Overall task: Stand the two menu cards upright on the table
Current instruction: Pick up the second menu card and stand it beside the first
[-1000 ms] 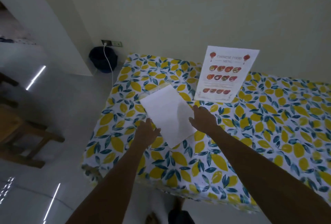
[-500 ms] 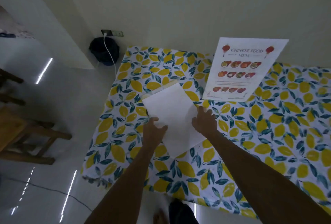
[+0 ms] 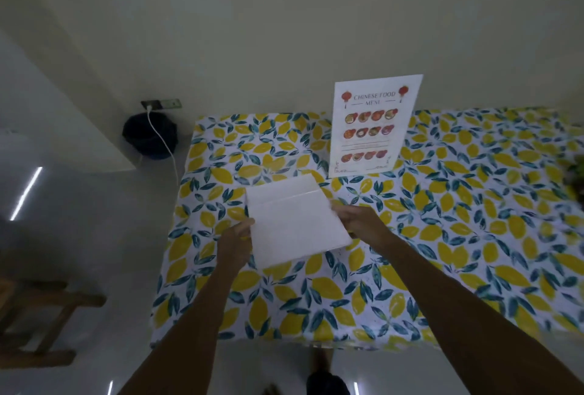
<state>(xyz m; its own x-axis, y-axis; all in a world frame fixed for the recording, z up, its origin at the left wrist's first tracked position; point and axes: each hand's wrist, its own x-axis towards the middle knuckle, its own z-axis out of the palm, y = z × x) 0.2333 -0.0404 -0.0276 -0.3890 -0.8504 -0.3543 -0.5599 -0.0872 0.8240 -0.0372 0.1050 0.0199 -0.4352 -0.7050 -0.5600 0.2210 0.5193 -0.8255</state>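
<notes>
1. blank card (image 3: 295, 224): white, its plain side is turned to the camera, held over the table near the left-front part, tilted w/ the far edge lower toward the cloth. a fold line is seen across its upper part, so a narrow far strip is set apart from the big near panel. whether the far edge touches the cloth can't be told.
2. left hand (image 3: 237, 241): the card's left edge is gripped by it, thumb on top at the edge, other fingers hidden under the sheet; fingers are clamped on the card.
3. right hand (image 3: 360, 221): the card's right edge is held by it, fingers curled together at the edge, tips partly blurred; the grip looks closed on the card, but the exact pinch can't be made out.
4. printed card (image 3: 374, 126): already stood upright just beyond the blank card, a bit to the right, near the wall. "chinese food menu" is read at the top, w/ red lanterns and rows of dish pics below. its bottom edge rests on the cloth.
5. table (image 3: 474, 236): covered w/ a lemon-and-leaf cloth, set against the wall (image 3: 284, 31).
6. off the table's far-left corner, a dark bin (image 3: 148, 135) is seen on the floor, w/ a white cable (image 3: 164, 145) run down from a wall socket (image 3: 161, 104).
7. a wooden chair (image 3: 38, 322) is partly seen at the left edge, well apart from the table.
</notes>
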